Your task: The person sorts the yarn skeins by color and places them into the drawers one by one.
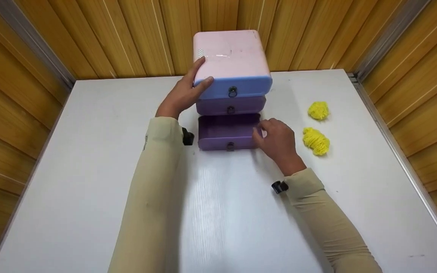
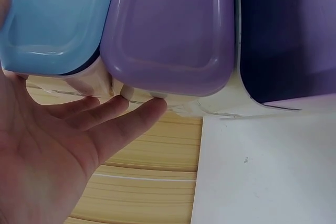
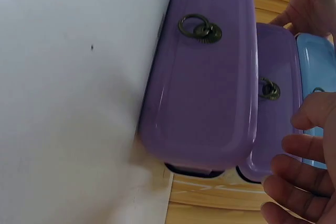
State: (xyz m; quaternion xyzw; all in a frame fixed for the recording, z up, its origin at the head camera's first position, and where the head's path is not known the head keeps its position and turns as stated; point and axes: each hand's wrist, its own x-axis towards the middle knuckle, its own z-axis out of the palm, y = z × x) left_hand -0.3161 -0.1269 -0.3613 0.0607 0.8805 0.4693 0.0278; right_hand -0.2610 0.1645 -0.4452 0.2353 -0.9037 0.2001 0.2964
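A small drawer cabinet (image 1: 233, 45) with a pink top stands at the back of the table. Its top drawer (image 1: 249, 86) is blue and the middle drawer (image 1: 212, 107) purple; both look closed. The purple bottom drawer (image 1: 214, 144) is pulled out, and no contents show inside. My left hand (image 1: 181, 94) rests along the cabinet's left side, thumb near the blue drawer's upper edge, fingers extended. At the right end of the bottom drawer is my right hand (image 1: 278, 141), its fingers loosely bent and holding nothing. Ring pulls hang on the drawer fronts.
Two yellow bundles (image 1: 318, 110) (image 1: 316, 141), apparently yarn, lie on the white table (image 1: 101, 151) right of the cabinet. Wood-patterned panels (image 1: 135, 34) border the table behind and at both sides.
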